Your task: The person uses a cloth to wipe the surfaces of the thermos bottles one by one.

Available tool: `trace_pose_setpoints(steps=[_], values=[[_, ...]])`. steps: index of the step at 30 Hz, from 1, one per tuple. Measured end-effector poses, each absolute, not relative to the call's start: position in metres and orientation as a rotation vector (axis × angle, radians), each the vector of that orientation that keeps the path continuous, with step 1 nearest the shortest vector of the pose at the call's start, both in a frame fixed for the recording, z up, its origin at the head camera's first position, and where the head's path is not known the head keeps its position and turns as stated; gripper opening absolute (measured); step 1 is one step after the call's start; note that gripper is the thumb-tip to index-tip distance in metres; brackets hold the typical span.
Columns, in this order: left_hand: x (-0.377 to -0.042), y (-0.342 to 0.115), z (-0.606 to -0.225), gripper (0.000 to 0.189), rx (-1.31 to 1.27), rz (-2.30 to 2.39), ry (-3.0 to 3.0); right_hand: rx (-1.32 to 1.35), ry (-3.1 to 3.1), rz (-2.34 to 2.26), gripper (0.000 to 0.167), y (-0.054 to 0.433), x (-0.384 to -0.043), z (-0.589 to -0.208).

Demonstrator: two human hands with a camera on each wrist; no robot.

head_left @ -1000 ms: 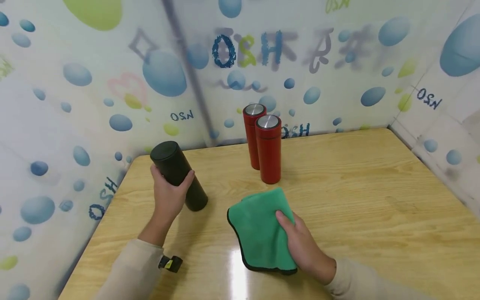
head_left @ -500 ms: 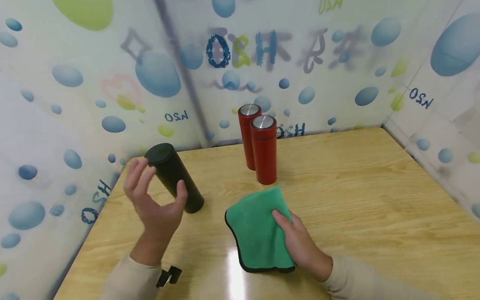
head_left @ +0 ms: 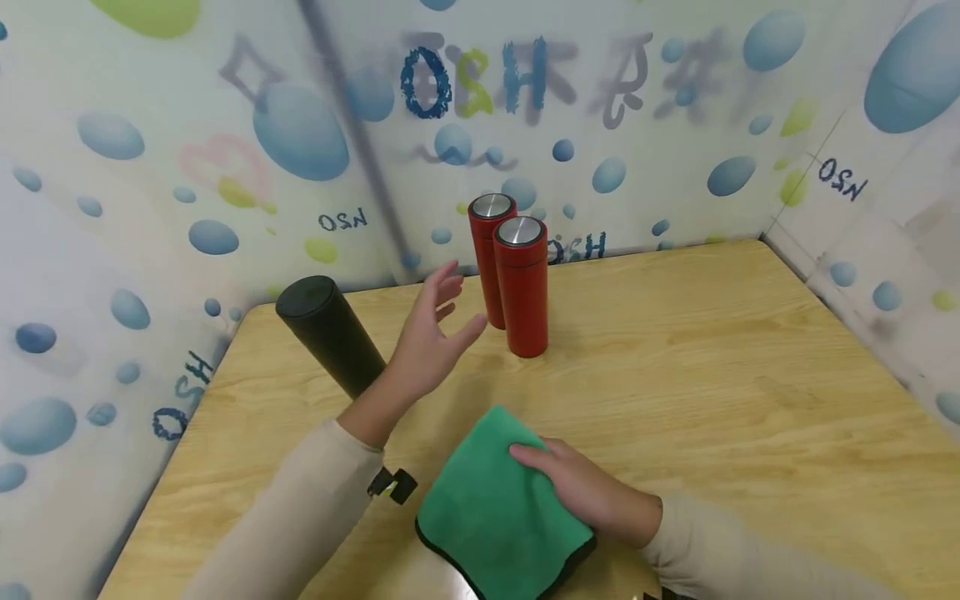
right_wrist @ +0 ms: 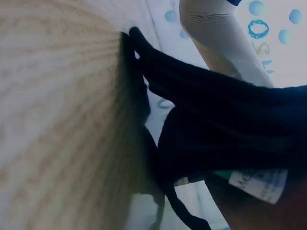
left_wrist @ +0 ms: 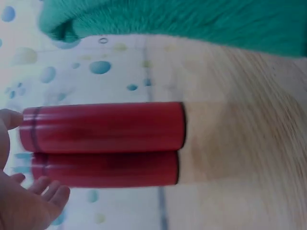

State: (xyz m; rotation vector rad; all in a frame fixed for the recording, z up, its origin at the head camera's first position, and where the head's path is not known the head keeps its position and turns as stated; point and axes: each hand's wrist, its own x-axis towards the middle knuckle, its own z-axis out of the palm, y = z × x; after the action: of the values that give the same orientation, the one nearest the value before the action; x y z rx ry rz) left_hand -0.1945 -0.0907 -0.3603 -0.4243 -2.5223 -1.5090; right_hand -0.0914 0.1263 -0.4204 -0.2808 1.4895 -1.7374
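Note:
My left hand (head_left: pixel 427 346) reaches toward two red thermos bottles, fingers spread and holding nothing. The front red thermos (head_left: pixel 525 304) and the rear red thermos (head_left: pixel 487 250) stand side by side with silver lid tops. In the left wrist view, the fingers (left_wrist: pixel 56 196) are near the lid end of the bottles. A black thermos (head_left: pixel 330 329) stands to the left, its base hidden behind my left forearm. My right hand (head_left: pixel 592 492) grips a folded green cloth (head_left: pixel 495 508) with dark edging, thumb on top. The right wrist view shows the cloth's shadowed side (right_wrist: pixel 216 124) and a white label (right_wrist: pixel 259 184).
The bottles stand on a wood-grain table (head_left: pixel 712 358). Right behind it rises a wall covering (head_left: pixel 615 208) printed with blue and green drops, with another wall along the right edge. A black strap piece (head_left: pixel 393 485) sits at my left cuff.
My left hand let go of the black thermos, drew back, then swung right toward the red ones. The right hand shifted slightly left and turned the green cloth.

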Motion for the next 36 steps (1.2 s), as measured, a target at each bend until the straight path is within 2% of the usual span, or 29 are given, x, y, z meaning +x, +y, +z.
trace_pose_setpoints(steps=[7,17,26,36], values=[[-0.221,-0.069,-0.375,0.079,-0.318,-1.675,-2.568,-0.290,1.424,-1.736,0.043,0.129,-0.096,-0.423],[-0.242,-0.055,-0.373,0.081,-0.246,-1.618,-2.660,-0.276,1.402,-1.720,0.041,0.127,-0.095,-0.424],[-0.247,-0.041,-0.369,0.076,-0.314,-1.767,-2.557,-0.297,1.401,-1.741,0.047,0.128,-0.097,-0.423],[-0.246,-0.030,-0.367,0.071,-0.228,-1.661,-2.555,-0.300,1.467,-1.751,0.048,0.127,-0.095,-0.422]])
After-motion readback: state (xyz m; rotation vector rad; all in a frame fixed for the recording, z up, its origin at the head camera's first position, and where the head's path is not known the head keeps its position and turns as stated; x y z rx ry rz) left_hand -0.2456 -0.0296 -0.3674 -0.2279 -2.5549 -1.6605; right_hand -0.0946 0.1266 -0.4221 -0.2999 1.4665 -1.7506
